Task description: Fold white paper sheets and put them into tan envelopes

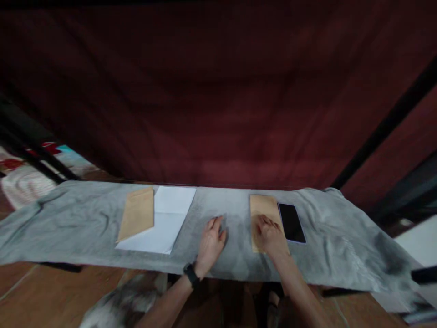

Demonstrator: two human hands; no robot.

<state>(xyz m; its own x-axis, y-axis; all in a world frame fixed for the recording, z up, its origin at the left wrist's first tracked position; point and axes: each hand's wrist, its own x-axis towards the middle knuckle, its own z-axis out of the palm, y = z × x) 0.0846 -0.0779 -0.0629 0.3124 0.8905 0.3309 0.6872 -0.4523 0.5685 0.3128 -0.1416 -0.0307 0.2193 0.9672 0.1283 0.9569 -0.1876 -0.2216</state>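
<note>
My left hand point(212, 241) rests on the grey cloth, palm down, with the thumb apart from the fingers and nothing held. A black watch sits on that wrist. My right hand point(271, 234) lies over a brown paper envelope point(268, 203), fingers slightly bent and touching its surface. Close to the right of this envelope is a dark-screened phone point(292, 223) with a purple edge. Farther left, a second brown envelope point(138, 212) overlaps a white sheet of paper point(170, 218) that shows a crease across it.
Wrinkled grey cloth point(82, 218) covers the long, narrow table. A dark red curtain point(218, 114) hangs right behind its far edge, with dark metal bars point(385, 127) at the sides. Patterned fabric point(29, 184) lies beyond the left end; the floor point(44, 291) is brown tile.
</note>
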